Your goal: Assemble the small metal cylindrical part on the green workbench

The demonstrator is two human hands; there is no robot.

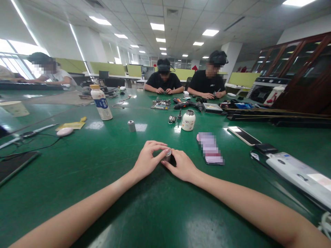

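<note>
Head view: both forearms [95,203] are slanting inward over a green table [155,217]. The left hand [150,156] and right hand [183,165] are meeting, fingers bending, each grip grasping the small metal cylinder [168,157] between them, low over the tabletop.

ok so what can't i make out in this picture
All in the head view:
- Small metal cylinder: its sides, partly covered by the left hand and right hand.
- Pink-edged phone: its screen content, hidden by pixel blocks.
- Dark tablet: its far end, cut off by the left edge.
- What the middle co-worker handles: too small.
</note>
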